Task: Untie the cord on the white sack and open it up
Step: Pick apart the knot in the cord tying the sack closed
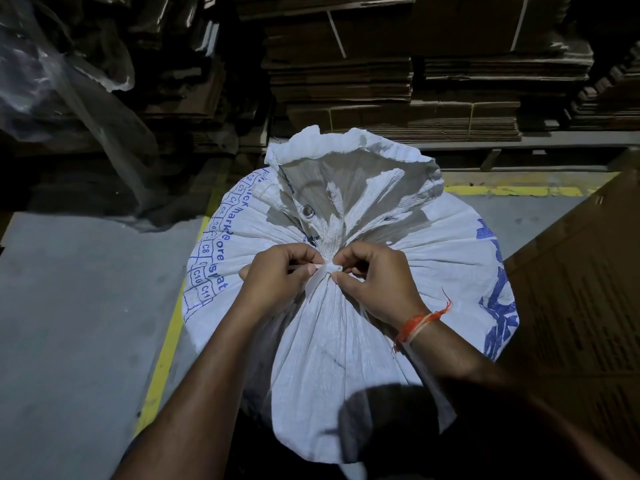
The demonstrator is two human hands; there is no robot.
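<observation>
Grey concrete floor (69,323) with a yellow painted line (166,341) fills the lower left of the frame, and stacks of flattened cardboard (398,71) rise across the top. Crumpled clear plastic sheeting (52,74) hangs at upper left. At centre stands a full white woven sack (329,341) with blue printing, its neck gathered tight and the loose mouth flaring open above the gather. A white cord (327,271) binds the neck just below mid-frame. Both hands meet at this knot: the left hand (277,278) pinches a strand of the cord between thumb and curled fingers, and the right hand (374,282) pinches the knot with thumb and forefinger pressed together. An orange thread bracelet (419,323) circles the right wrist.
</observation>
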